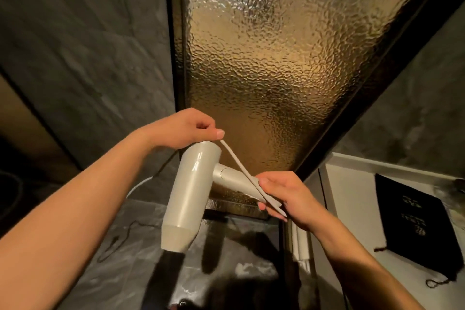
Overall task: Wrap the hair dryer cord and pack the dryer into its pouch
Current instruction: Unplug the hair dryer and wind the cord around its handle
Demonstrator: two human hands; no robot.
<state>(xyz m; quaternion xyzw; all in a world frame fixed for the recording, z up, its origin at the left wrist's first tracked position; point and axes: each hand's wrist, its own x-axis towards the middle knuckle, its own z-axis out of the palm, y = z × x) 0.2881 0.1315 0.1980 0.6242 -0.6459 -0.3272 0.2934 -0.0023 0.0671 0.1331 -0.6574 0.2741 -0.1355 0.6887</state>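
Note:
A cream hair dryer point(190, 194) hangs in the air at centre frame, barrel pointing down and to the left. My right hand point(281, 199) grips its folding handle, with the white cord point(239, 163) pressed along it. The cord runs taut up to my left hand point(187, 129), which pinches it just above the back end of the barrel. More cord loops down behind the dryer at the left point(137, 185). A black drawstring pouch point(417, 224) lies flat on the white counter point(352, 209) at the right, away from both hands.
A textured amber glass door point(264, 58) in a dark frame fills the middle ahead. Grey stone walls stand on both sides. Grey marble floor point(120, 259) lies below, with a thin dark cord trailing on it at the left.

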